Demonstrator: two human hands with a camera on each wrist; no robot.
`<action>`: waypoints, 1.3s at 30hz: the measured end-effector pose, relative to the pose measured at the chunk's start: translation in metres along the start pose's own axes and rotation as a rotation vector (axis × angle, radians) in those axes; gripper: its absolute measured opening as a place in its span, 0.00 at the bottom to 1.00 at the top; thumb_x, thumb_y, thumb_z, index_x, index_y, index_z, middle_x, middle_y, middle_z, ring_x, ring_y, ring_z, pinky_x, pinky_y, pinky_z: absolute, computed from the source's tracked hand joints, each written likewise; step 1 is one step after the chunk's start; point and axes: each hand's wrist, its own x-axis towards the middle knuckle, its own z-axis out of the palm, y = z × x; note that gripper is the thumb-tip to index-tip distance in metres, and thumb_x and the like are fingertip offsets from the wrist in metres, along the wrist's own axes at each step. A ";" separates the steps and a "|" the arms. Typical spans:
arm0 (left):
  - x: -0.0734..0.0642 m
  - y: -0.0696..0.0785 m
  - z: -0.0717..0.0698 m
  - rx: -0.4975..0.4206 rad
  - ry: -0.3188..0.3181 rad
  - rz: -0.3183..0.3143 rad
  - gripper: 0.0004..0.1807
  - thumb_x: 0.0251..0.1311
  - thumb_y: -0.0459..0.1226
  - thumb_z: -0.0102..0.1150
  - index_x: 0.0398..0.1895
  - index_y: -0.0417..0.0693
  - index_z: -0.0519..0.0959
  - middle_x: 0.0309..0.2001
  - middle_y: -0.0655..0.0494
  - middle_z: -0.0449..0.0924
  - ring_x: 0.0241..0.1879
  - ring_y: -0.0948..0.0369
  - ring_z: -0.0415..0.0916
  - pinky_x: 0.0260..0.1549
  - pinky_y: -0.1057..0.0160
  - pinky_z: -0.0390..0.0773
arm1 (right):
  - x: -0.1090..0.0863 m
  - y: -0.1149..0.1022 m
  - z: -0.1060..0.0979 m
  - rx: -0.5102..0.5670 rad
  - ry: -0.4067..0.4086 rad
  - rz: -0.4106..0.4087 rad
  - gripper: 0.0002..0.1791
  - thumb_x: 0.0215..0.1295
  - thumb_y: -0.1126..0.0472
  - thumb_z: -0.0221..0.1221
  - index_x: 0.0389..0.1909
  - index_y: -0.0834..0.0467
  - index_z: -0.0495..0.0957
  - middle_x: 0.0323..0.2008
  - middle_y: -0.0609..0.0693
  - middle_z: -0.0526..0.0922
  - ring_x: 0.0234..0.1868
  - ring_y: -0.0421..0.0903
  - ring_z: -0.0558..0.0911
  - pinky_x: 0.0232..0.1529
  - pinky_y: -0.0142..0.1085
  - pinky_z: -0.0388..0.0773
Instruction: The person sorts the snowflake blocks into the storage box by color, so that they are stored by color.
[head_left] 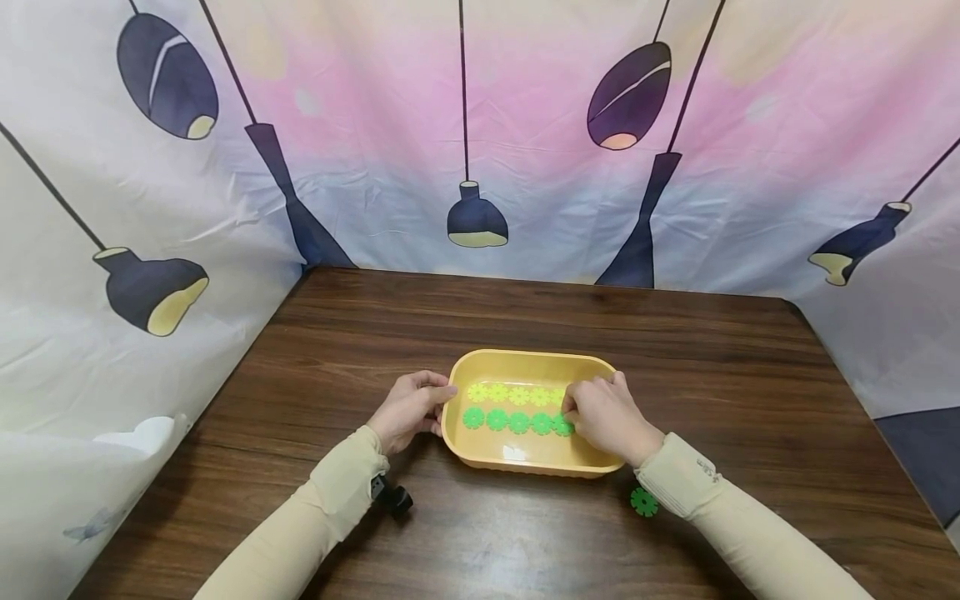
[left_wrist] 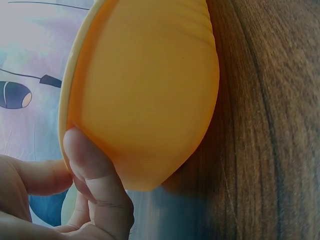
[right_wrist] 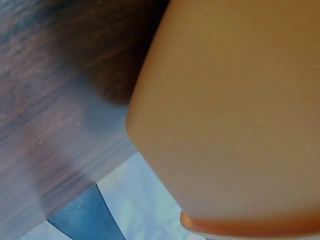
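A yellow plastic basin [head_left: 525, 457] stands on the table, with a row of yellow flower-shaped discs [head_left: 498, 392] and a nearer row of green flower-shaped discs [head_left: 497, 419] inside. My left hand [head_left: 408, 410] pinches the basin's left rim, thumb on top and fingers against the outer wall; the left wrist view shows this grip close up. Reaching over the right side, my right hand [head_left: 606, 414] has curled fingers at the rightmost green disc [head_left: 562, 425], partly hiding it and the yellow row's right end. Only the basin's outer wall [right_wrist: 225, 115] fills the right wrist view, without the hand.
A loose green disc [head_left: 643, 502] lies on the wooden table [head_left: 510, 542] beside the right sleeve. A small black object [head_left: 393, 497] is by the left cuff. Printed cloth [head_left: 390, 167] hangs behind the table and along its sides.
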 end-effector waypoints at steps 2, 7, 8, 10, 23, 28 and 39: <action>0.000 0.000 0.000 0.000 0.001 0.000 0.13 0.63 0.33 0.58 0.47 0.35 0.71 0.27 0.50 0.71 0.20 0.60 0.69 0.16 0.65 0.76 | 0.000 0.000 0.000 0.001 -0.004 -0.010 0.07 0.54 0.61 0.71 0.22 0.49 0.83 0.23 0.36 0.81 0.27 0.39 0.72 0.38 0.44 0.57; 0.000 0.001 0.000 0.005 0.008 -0.001 0.13 0.63 0.33 0.58 0.48 0.35 0.71 0.28 0.50 0.72 0.20 0.60 0.69 0.16 0.65 0.76 | 0.000 -0.001 0.000 -0.017 -0.024 -0.031 0.06 0.49 0.54 0.74 0.24 0.49 0.86 0.24 0.37 0.83 0.28 0.41 0.70 0.39 0.45 0.57; 0.000 0.001 0.000 0.006 0.009 -0.001 0.13 0.63 0.33 0.58 0.48 0.35 0.71 0.28 0.50 0.72 0.20 0.60 0.69 0.16 0.65 0.76 | 0.000 -0.001 0.000 -0.027 -0.028 -0.032 0.06 0.48 0.54 0.74 0.24 0.49 0.87 0.24 0.38 0.84 0.27 0.41 0.69 0.39 0.45 0.57; 0.000 0.001 0.000 0.007 0.008 -0.001 0.14 0.63 0.33 0.58 0.48 0.35 0.71 0.28 0.49 0.72 0.20 0.60 0.69 0.16 0.65 0.76 | 0.000 -0.001 0.000 -0.041 -0.032 -0.031 0.05 0.48 0.54 0.74 0.24 0.49 0.88 0.25 0.38 0.84 0.27 0.41 0.69 0.39 0.45 0.56; -0.001 0.001 0.000 0.006 0.006 0.000 0.14 0.64 0.33 0.57 0.48 0.35 0.71 0.28 0.50 0.72 0.20 0.60 0.69 0.16 0.66 0.76 | -0.001 0.002 -0.006 -0.035 0.025 -0.061 0.02 0.52 0.58 0.72 0.25 0.48 0.88 0.26 0.38 0.84 0.30 0.41 0.71 0.39 0.45 0.55; -0.001 0.001 0.000 0.006 0.003 -0.001 0.14 0.63 0.34 0.58 0.48 0.35 0.71 0.28 0.49 0.72 0.21 0.60 0.69 0.16 0.65 0.76 | -0.012 0.011 -0.031 0.022 0.123 -0.041 0.04 0.53 0.59 0.72 0.30 0.51 0.88 0.28 0.38 0.84 0.31 0.41 0.71 0.40 0.47 0.55; 0.000 0.000 0.001 0.008 0.007 -0.004 0.14 0.64 0.33 0.58 0.48 0.35 0.71 0.28 0.49 0.72 0.20 0.60 0.69 0.16 0.65 0.76 | -0.066 0.072 -0.077 0.045 0.120 0.138 0.13 0.54 0.53 0.71 0.36 0.56 0.85 0.28 0.41 0.83 0.34 0.48 0.75 0.39 0.51 0.54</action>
